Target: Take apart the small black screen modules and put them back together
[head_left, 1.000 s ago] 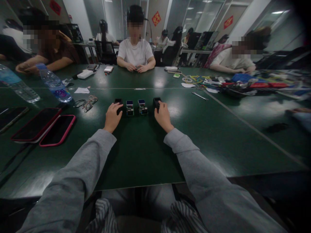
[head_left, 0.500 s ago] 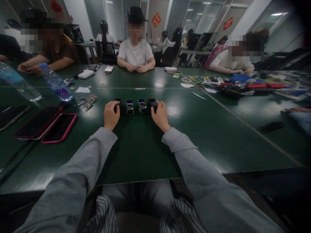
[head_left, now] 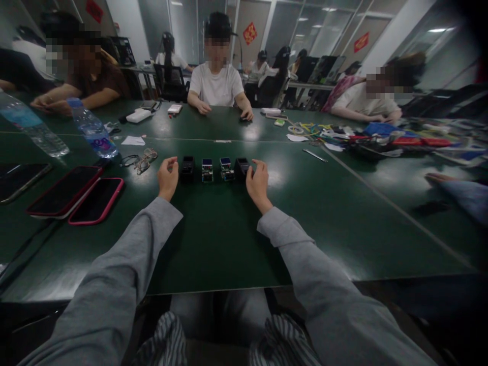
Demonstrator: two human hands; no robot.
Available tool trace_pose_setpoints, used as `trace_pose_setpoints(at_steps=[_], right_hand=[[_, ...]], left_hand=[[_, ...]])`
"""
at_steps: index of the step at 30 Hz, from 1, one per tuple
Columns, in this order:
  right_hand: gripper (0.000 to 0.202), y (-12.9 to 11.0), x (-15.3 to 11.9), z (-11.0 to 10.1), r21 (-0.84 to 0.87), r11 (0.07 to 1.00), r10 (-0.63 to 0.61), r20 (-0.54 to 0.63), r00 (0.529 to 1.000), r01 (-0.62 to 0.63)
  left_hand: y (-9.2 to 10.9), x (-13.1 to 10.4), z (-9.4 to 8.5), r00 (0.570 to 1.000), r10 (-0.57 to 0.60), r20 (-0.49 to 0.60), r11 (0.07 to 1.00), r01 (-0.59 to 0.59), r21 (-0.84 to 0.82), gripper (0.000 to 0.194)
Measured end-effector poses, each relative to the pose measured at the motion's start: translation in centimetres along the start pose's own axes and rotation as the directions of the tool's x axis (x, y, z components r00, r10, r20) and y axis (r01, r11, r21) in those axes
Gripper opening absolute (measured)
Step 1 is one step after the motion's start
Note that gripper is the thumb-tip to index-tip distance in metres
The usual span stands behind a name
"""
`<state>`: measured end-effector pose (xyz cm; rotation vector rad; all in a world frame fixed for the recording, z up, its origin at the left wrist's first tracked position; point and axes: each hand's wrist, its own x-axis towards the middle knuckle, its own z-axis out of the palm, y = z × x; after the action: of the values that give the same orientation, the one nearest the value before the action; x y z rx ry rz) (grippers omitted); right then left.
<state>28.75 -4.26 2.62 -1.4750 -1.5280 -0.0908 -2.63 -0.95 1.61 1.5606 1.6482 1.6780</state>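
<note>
Hands apart, nothing gripped: left hand half curled just outside the left black case, small gap showing; right hand fingers parted at the outer side of the right black case, can't tell if the thumb touches. Two circuit boards sit between the cases, all four pieces in a row across the table, boards apart from each other. Cases: boxy, matte black, detail too dark to read. Boards: small screen on the far end, exposed components on the near end; right one slightly skewed. Near table edge is well back toward the person, green surface in between. Left side is bounded by glasses and a pink-edged phone; right side has more room, metal tool farther out, near the seam.
</note>
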Motion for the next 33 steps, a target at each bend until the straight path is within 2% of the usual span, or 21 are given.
trace_pose_setpoints(at_steps=[6, 12, 18, 21, 26, 28, 33], right_hand=[[0.034, 0.1, -0.1, 0.2, -0.019, 0.999, -0.027, 0.026, 0.999, 0.028], [0.036, 0.6, -0.1, 0.4, 0.009, 0.999, -0.043, 0.092, 0.995, 0.042], [0.044, 0.9, -0.3, 0.8, 0.026, 1.0, -0.019, 0.204, 0.979, 0.014], [0.051, 0.8, -0.5, 0.8, 0.022, 0.999, -0.044, 0.252, 0.967, 0.039], [0.053, 0.5, -0.8, 0.7, 0.01, 0.998, -0.068, 0.28, 0.957, 0.068], [0.053, 0.3, -0.8, 0.6, 0.003, 0.998, -0.064, 0.282, 0.957, 0.065], [0.054, 0.0, -0.9, 0.7, -0.018, 0.997, -0.061, 0.285, 0.957, 0.069]], left_hand=[[-1.1, 0.5, 0.8, 0.986, 0.032, 0.167, 0.998, -0.023, -0.055, 0.043], [-2.1, 0.8, 1.0, 0.968, 0.028, 0.248, 0.995, -0.003, -0.1, 0.052], [-1.6, 0.9, 0.5, 0.947, -0.019, 0.32, 0.99, 0.062, -0.125, 0.059], [-1.1, 0.9, 0.2, 0.93, -0.048, 0.365, 0.986, 0.102, -0.131, 0.059], [-0.7, 0.8, 0.1, 0.921, -0.074, 0.383, 0.973, 0.151, -0.175, 0.053], [-1.0, 0.8, 0.3, 0.93, -0.062, 0.364, 0.978, 0.129, -0.163, 0.049], [-2.1, 0.7, 1.1, 0.946, 0.036, 0.321, 0.999, -0.036, -0.006, 0.049]])
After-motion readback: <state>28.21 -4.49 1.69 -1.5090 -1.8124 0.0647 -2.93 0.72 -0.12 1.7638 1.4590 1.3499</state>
